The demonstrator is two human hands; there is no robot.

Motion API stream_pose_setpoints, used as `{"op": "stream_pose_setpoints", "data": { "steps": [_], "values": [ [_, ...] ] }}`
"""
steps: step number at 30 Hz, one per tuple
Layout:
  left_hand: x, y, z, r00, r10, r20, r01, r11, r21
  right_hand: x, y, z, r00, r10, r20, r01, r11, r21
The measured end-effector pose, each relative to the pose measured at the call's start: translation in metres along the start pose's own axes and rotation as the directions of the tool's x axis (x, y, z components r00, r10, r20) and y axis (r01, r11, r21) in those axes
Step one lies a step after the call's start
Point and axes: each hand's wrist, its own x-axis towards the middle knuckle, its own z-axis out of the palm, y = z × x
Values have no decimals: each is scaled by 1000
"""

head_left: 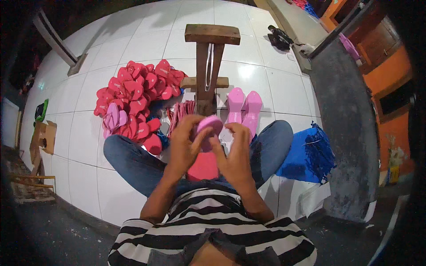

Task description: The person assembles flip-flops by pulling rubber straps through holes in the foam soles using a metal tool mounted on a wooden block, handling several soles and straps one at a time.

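In front of my lap, my left hand [184, 141] is closed around a pink flip-flop sole [210, 125], its thumb across the near side. My right hand [236, 155] is on the right of the same sole. Its thumb touches the lower edge and its other fingers are curled. Whether a strap runs between those fingers is too small to tell. A red-pink flat piece [203, 167] lies on my lap below the hands. Just beyond stands a wooden stand [207, 75] with a crosspiece on top and a pale loop hanging down its front.
Red flip-flops [137, 91] are heaped at the left, with a lilac pair [114, 117] beside them. Red straps [181, 113] lie left of the stand. Two pink soles [244, 106] lie right of it. Blue straps [318, 153] rest on a blue sheet [293, 155] by my right knee.
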Motion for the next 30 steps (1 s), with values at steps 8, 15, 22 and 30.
{"op": "stream_pose_setpoints", "data": {
  "steps": [8, 15, 22, 30],
  "values": [
    [49, -11, -21, 917, 302, -260, -274, 952, 138, -1, 35, 38, 712, -11, 702, -701, 29, 712],
    [12, -26, -24, 964, 231, -130, -258, 702, -664, 10, 46, 65, 760, 203, 617, -464, -495, 735],
    [28, -40, -32, 985, 173, -3, -173, 984, -49, 59, 67, 23, 998, -55, 17, 36, 818, 573],
    [63, -25, -25, 846, 532, 22, -530, 845, -67, 94, 44, 15, 845, -509, -165, 535, 799, 275]
  ]
}}
